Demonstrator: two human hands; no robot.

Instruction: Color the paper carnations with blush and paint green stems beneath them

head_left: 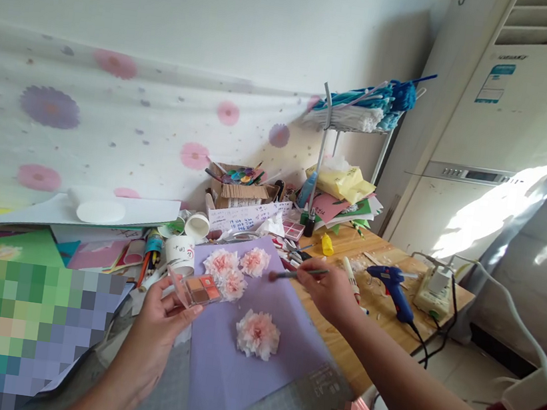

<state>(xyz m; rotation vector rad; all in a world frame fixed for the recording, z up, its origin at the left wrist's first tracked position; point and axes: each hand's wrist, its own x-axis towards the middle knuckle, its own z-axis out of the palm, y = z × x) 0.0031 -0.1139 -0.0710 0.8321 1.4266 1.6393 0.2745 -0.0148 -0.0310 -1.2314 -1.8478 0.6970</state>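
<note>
My left hand (169,315) grips a small eyeshadow palette (199,289) with its clear lid up; brown and orange-red pans face me. In my right hand (325,291) is a makeup brush (297,274), held by its handle with the bristle end pointing left. The brush is above a purple sheet of paper (227,401), apart from the palette. One pink and white paper flower (258,335) sits alone near the sheet's middle. Farther back, several similar flowers (225,262) are clustered, close to the palette.
A blue glue gun (393,288) lies on the wooden table (371,342) at right, beside a power strip (433,293). A paper cup (180,253) stands left of the sheet. Behind are a cardboard box (242,194) and a rack (321,151) of pipe cleaners. A cutting mat (154,384) lies underneath.
</note>
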